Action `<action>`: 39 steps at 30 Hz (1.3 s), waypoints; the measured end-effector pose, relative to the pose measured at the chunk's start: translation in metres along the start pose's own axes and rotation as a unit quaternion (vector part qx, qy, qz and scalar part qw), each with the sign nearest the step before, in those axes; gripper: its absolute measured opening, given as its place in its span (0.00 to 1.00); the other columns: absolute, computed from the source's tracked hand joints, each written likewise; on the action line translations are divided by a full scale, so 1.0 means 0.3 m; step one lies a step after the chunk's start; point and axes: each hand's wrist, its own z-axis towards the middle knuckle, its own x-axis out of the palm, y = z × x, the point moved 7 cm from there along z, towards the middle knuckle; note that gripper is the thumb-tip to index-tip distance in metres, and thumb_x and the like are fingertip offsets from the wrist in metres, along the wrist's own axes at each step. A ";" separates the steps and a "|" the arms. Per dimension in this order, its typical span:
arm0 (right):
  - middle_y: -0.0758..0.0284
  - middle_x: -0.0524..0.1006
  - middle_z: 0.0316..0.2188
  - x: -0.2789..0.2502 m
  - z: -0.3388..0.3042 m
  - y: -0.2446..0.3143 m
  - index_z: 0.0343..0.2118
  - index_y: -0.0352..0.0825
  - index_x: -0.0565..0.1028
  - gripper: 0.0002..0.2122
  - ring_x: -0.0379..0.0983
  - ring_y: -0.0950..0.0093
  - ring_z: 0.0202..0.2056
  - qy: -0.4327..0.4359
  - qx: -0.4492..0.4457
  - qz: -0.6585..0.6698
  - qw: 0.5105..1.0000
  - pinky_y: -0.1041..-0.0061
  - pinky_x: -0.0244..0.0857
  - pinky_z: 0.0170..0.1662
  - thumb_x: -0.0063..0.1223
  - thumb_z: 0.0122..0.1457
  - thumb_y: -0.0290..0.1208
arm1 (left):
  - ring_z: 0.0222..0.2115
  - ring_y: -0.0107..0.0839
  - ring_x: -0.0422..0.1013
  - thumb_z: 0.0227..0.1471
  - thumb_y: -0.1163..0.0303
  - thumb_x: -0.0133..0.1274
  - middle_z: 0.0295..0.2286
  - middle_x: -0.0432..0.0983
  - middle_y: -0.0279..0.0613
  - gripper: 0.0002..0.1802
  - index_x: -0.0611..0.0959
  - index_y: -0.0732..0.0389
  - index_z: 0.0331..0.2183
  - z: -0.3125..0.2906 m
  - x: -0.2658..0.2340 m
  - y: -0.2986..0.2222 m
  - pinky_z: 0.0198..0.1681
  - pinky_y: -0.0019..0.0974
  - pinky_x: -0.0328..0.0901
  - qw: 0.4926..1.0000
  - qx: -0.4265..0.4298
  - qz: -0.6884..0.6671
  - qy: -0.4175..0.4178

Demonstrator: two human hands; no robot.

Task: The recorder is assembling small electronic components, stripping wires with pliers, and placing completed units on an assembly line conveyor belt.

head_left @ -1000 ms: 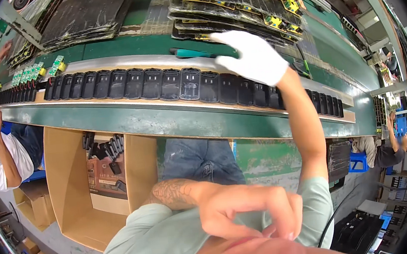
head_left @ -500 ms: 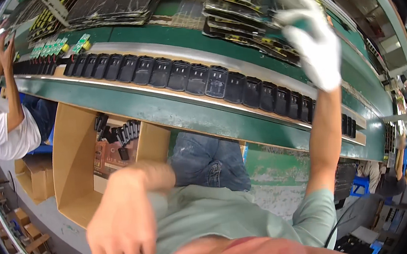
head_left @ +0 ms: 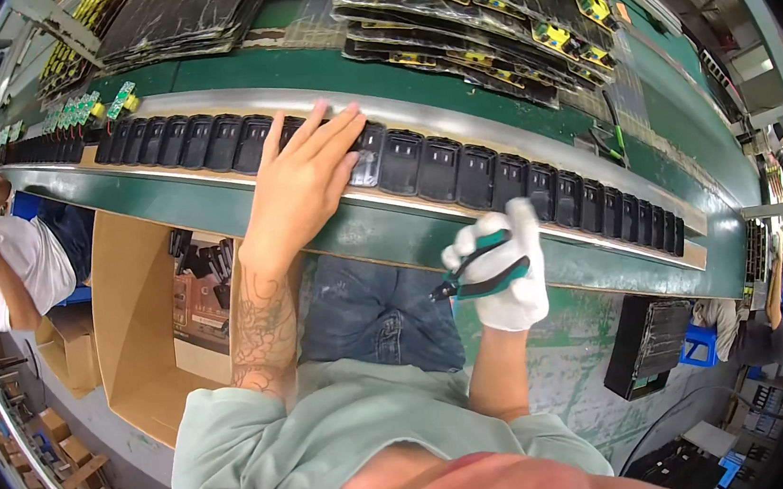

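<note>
My left hand (head_left: 301, 180), bare, lies with its fingers spread over several black plastic housings in the row along the bench. Just right of its fingers is a shinier housing (head_left: 367, 159), partly covered by them. More black housings (head_left: 439, 169) stand side by side to the right. In front of the bench edge, my right hand (head_left: 500, 258), in a white glove, is closed around pliers (head_left: 491, 284) with green and black handles. The pliers' dark jaws point left, toward my body's midline, and nothing shows between them.
Stacked dark sheets with yellow parts (head_left: 473, 21) lie behind the row; another dark stack (head_left: 182, 18) is farther left. Green circuit boards (head_left: 121, 101) stand at the row's left. An open cardboard box (head_left: 137, 319) sits below the bench. A person (head_left: 15, 251) works at the left.
My left hand has risen from the lower left onto the housings. My gloved right hand has come down from the stacked sheets to the bench's front, and the pliers now show clearly.
</note>
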 end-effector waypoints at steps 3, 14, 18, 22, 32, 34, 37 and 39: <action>0.51 0.79 0.42 -0.045 0.021 -0.044 0.51 0.30 0.74 0.18 0.75 0.60 0.34 0.057 0.086 0.009 0.995 0.65 0.72 0.36 0.44 0.58 0.24 | 0.62 0.35 0.67 0.54 0.74 0.56 0.55 0.78 0.31 0.23 0.82 0.55 0.53 -0.004 0.017 0.007 0.69 0.50 0.52 1.000 -0.011 0.005 0.029; 0.53 0.79 0.38 -0.081 0.018 -0.161 0.45 0.24 0.75 0.16 0.76 0.68 0.32 0.138 0.348 -0.195 0.907 0.73 0.73 0.36 0.44 0.66 0.33 | 0.67 0.35 0.59 0.54 0.78 0.53 0.62 0.70 0.32 0.31 0.76 0.52 0.60 0.010 0.048 -0.067 0.71 0.51 0.48 0.996 -0.006 0.038 0.080; 0.54 0.80 0.38 -0.076 0.018 -0.163 0.45 0.24 0.76 0.14 0.76 0.69 0.32 0.142 0.373 -0.202 0.894 0.74 0.73 0.37 0.44 0.67 0.31 | 0.67 0.37 0.59 0.53 0.79 0.52 0.62 0.69 0.33 0.31 0.77 0.54 0.59 0.007 0.047 -0.058 0.71 0.51 0.48 0.994 -0.011 0.045 0.099; 0.55 0.80 0.37 -0.072 0.019 -0.161 0.44 0.25 0.76 0.13 0.76 0.69 0.32 0.147 0.378 -0.204 0.891 0.74 0.73 0.37 0.44 0.66 0.29 | 0.67 0.39 0.59 0.53 0.81 0.52 0.62 0.70 0.35 0.28 0.80 0.56 0.57 0.033 0.031 -0.074 0.71 0.51 0.48 0.995 -0.007 0.008 0.101; 0.53 0.79 0.36 -0.094 0.023 -0.168 0.45 0.24 0.76 0.14 0.75 0.68 0.31 0.143 0.383 -0.167 0.897 0.72 0.72 0.36 0.45 0.67 0.31 | 0.63 0.43 0.65 0.60 0.63 0.53 0.58 0.74 0.39 0.22 0.81 0.55 0.55 0.715 -0.073 -0.074 0.68 0.49 0.56 0.988 0.021 -0.064 0.139; 0.53 0.79 0.36 -0.041 0.012 -0.204 0.45 0.24 0.76 0.15 0.75 0.67 0.31 0.174 0.394 -0.137 0.892 0.72 0.72 0.35 0.46 0.67 0.33 | 0.47 0.46 0.76 0.60 0.63 0.51 0.50 0.78 0.55 0.24 0.79 0.66 0.54 0.940 -0.015 0.206 0.53 0.42 0.70 0.993 0.050 -0.012 0.104; 0.52 0.79 0.36 -0.109 0.035 -0.169 0.45 0.23 0.76 0.16 0.75 0.66 0.30 0.123 0.358 -0.123 0.917 0.71 0.72 0.35 0.46 0.67 0.33 | 0.49 0.44 0.75 0.59 0.59 0.52 0.51 0.78 0.48 0.25 0.80 0.62 0.54 1.075 0.216 0.091 0.54 0.41 0.69 0.989 0.045 -0.014 0.140; 0.52 0.79 0.36 -0.088 0.030 -0.178 0.44 0.23 0.76 0.16 0.75 0.66 0.30 0.137 0.362 -0.105 0.916 0.70 0.72 0.34 0.46 0.67 0.34 | 0.55 0.44 0.71 0.60 0.52 0.51 0.55 0.76 0.41 0.26 0.81 0.53 0.55 1.025 0.188 0.072 0.60 0.45 0.64 0.992 -0.003 0.053 0.115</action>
